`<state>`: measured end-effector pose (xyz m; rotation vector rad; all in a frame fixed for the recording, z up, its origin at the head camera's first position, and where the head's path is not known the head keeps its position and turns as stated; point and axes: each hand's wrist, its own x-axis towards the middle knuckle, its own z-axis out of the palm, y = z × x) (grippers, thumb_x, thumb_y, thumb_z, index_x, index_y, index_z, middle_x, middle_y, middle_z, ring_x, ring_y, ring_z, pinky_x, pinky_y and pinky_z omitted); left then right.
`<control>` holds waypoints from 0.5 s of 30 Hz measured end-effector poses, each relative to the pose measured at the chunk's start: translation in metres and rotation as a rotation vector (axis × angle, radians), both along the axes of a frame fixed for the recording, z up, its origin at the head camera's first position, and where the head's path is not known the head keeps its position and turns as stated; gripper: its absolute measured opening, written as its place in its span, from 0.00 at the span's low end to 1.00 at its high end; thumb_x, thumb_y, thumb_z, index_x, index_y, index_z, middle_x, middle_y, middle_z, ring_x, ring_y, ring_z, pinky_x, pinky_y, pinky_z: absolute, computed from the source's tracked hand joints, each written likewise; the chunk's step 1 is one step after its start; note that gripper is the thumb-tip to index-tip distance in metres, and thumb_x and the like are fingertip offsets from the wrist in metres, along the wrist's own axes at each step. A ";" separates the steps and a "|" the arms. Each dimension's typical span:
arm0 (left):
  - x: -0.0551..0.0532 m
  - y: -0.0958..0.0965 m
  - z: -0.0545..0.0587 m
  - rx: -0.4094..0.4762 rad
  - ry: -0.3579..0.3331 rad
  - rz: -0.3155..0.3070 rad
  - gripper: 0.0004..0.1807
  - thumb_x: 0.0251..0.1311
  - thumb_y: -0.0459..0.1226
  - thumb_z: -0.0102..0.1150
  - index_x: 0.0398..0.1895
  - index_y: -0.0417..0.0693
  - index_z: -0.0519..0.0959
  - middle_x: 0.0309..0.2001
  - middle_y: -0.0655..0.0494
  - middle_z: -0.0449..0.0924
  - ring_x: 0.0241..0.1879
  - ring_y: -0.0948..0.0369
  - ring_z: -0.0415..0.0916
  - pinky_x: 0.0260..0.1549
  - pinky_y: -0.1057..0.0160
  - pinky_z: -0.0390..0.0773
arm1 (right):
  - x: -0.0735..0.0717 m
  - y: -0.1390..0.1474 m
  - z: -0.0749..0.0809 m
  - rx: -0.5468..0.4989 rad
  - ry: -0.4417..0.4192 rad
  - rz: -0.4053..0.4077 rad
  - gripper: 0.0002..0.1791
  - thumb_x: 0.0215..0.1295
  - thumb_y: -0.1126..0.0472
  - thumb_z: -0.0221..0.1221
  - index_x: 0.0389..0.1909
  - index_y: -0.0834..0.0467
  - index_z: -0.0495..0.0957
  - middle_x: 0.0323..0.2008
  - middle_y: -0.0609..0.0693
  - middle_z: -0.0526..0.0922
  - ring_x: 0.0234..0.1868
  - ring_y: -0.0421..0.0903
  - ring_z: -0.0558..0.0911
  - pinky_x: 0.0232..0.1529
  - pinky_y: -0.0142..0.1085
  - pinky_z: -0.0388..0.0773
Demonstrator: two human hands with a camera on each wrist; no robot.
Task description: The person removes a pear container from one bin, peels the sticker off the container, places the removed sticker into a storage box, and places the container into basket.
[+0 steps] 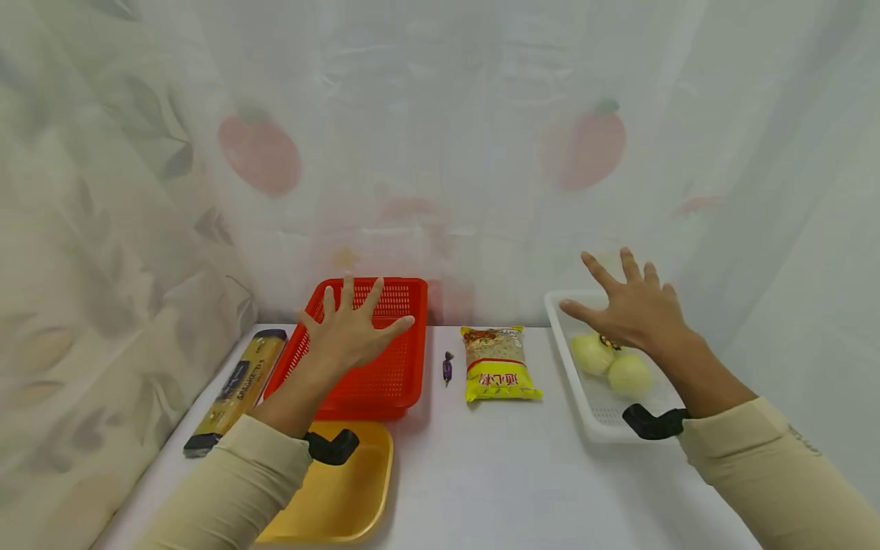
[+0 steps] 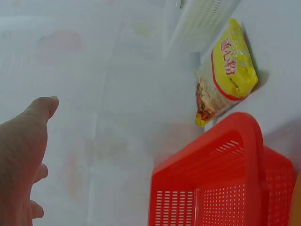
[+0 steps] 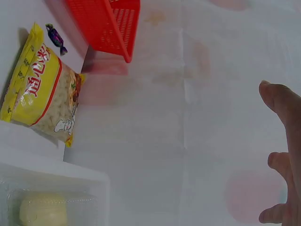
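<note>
My left hand is raised with spread fingers, overlapping the red basket in the head view; nothing is in its grasp. On the other side my right hand also hovers with fingers spread, over the white basket. Inside that basket lie two pale round things under clear plastic. Between the baskets, a yellow bag of pasta lies flat, with a small purple wrapped candy to its left. The left wrist view shows the thumb well apart from the red basket.
A yellow tray stands in front of the red basket, partly behind the left sleeve. Along the table's left edge lies a pack of spaghetti. Pale printed curtains hang behind the white table and at its sides.
</note>
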<state>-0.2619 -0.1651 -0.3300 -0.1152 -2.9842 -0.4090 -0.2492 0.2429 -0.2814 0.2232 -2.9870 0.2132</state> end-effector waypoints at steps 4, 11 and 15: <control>0.002 0.009 -0.001 0.012 0.019 -0.010 0.54 0.49 0.78 0.34 0.77 0.67 0.44 0.76 0.41 0.32 0.71 0.35 0.30 0.50 0.23 0.22 | 0.001 0.006 -0.002 0.009 0.020 0.002 0.53 0.56 0.19 0.40 0.77 0.41 0.39 0.72 0.71 0.36 0.65 0.80 0.45 0.55 0.73 0.50; 0.005 0.026 -0.004 0.025 0.032 -0.011 0.54 0.48 0.79 0.34 0.77 0.66 0.45 0.76 0.42 0.33 0.71 0.36 0.31 0.52 0.24 0.22 | 0.002 0.021 -0.006 -0.001 0.047 0.000 0.53 0.57 0.21 0.43 0.77 0.42 0.41 0.72 0.72 0.40 0.65 0.79 0.48 0.52 0.73 0.56; 0.006 0.033 -0.006 0.025 0.042 -0.010 0.54 0.48 0.79 0.34 0.77 0.65 0.46 0.76 0.43 0.34 0.71 0.36 0.31 0.52 0.24 0.23 | 0.002 0.028 -0.009 -0.018 0.054 0.008 0.52 0.58 0.22 0.45 0.77 0.42 0.41 0.71 0.72 0.42 0.65 0.78 0.49 0.50 0.73 0.58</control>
